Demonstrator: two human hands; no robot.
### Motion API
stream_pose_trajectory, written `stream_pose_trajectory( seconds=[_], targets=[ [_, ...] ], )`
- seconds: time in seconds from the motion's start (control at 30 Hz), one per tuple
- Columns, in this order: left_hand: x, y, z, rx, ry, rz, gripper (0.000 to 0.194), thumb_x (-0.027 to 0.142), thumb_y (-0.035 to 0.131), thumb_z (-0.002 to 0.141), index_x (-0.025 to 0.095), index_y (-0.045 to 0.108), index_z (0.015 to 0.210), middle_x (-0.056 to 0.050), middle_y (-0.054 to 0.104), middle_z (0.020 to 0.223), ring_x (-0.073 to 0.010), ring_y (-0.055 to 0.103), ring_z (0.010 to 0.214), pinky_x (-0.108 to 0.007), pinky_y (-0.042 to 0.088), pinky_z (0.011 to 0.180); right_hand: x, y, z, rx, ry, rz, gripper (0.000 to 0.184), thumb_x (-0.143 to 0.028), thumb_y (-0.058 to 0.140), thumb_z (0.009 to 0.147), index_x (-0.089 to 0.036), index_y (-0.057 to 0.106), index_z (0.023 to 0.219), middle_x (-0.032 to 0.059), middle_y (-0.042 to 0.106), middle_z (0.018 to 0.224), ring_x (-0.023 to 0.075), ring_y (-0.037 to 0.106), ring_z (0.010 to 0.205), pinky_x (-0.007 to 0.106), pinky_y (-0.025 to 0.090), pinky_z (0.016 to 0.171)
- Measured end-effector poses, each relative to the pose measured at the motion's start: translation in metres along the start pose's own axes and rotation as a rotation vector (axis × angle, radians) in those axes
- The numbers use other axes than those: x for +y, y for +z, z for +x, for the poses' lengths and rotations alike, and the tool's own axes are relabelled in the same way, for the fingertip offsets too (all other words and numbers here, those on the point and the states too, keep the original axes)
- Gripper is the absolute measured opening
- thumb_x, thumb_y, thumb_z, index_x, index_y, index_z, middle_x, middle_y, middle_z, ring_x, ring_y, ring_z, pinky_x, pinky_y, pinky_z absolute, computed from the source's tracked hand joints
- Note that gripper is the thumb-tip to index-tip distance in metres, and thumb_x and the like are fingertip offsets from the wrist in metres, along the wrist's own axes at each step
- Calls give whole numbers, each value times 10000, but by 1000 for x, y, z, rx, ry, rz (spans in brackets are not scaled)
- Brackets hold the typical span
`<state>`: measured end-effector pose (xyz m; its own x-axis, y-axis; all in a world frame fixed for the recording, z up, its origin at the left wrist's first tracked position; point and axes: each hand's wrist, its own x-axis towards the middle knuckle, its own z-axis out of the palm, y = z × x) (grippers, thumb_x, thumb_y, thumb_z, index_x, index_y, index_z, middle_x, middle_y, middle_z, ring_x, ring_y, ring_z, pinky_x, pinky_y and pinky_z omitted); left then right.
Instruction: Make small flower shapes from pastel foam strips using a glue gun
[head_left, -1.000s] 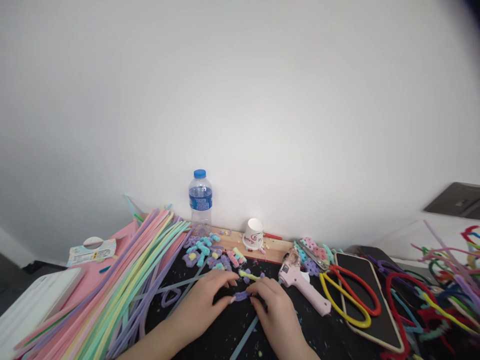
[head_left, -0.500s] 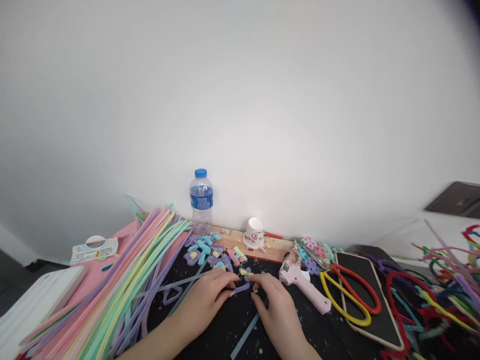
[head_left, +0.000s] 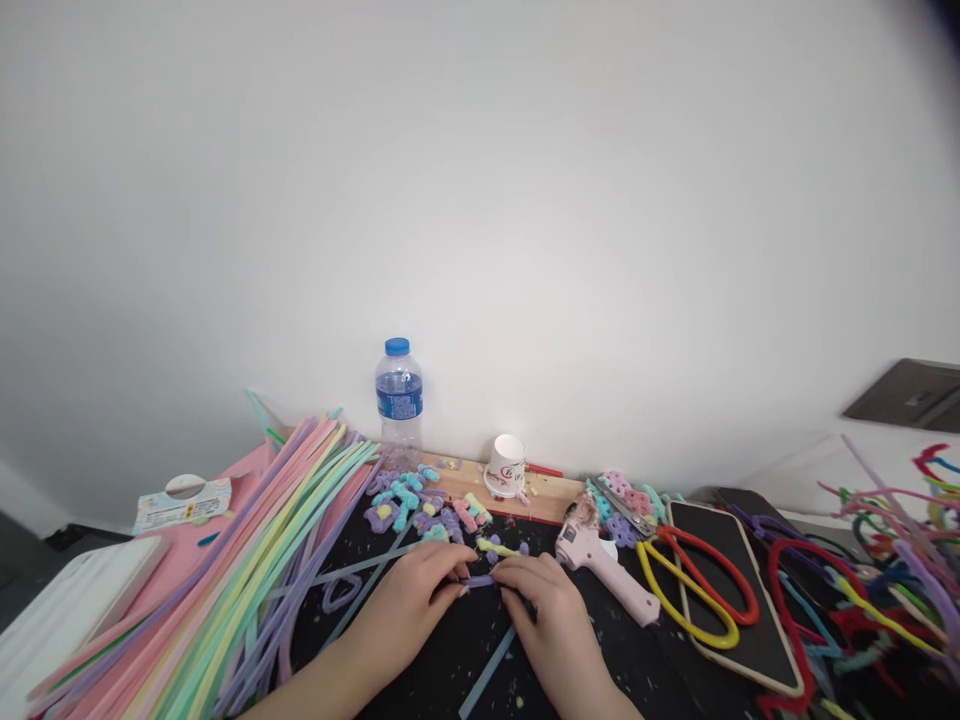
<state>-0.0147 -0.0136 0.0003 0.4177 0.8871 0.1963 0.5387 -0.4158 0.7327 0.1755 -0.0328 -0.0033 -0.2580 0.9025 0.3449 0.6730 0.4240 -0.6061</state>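
At the far left, the white case lies beside the pink sheet, and the long bundle of fuzzy stems runs next to them. The bottle stands upright near the wall, with the small fuzzy shapes in front of it.

Your left hand has its thumb and fingers closed on the left end of the short purple piece. This piece is between your two hands, just above the black surface. Half a second ago it is tilted, with its right end up; now it lies nearly level.

The yellow strip behind it is now more visible, because your right hand covers it less. Your right fingertips are now at the right end of the purple piece; I cannot tell if they grip it firmly.

The paper cup stands farther back. To the right, the glue gun, the scissors over the dark panel, and the coloured tangle keep their places.
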Motion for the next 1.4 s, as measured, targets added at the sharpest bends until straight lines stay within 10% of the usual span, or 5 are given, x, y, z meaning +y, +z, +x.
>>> stream_pose_trajectory(
  seconds=[1.4],
  targets=[
    [20,-9,-10,44,115,195,214,75,430,791,199,597,841,-42,598,854,-194,535,831,-318,429,785,-3,0,-3,-18,-158,-91,271,-71,458,841,-221,673,911,24,655,942,183,548,811,313,464,742]
  ],
)
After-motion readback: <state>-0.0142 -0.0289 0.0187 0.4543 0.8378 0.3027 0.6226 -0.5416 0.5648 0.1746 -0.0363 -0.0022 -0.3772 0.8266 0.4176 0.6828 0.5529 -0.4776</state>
